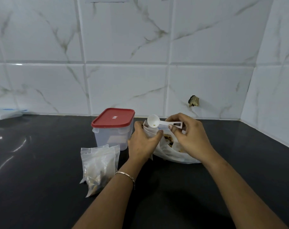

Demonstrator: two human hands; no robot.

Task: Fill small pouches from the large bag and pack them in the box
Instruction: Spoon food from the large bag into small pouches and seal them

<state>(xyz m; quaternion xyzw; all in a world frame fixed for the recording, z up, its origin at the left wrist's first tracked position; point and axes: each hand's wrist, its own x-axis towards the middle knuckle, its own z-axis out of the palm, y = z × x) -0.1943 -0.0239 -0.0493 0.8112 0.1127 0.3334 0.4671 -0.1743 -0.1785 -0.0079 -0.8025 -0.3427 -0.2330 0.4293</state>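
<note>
White plastic scoop [158,123] sits pinched in the right hand [188,136] above a small pouch [151,129] gripped by the left hand [143,144], over the large bag [171,152]. Filled pouches [99,167] lie on the dark worktop [41,162] before the red-lidded box [113,128].

Beyond my grip, a wall of glossy white tiles [127,38] with grey-green veins rises behind the dark, shiny desk [41,162]. To the right, a broken hole [193,101] gapes in one tile, and a side wall [275,96] meets the corner.
</note>
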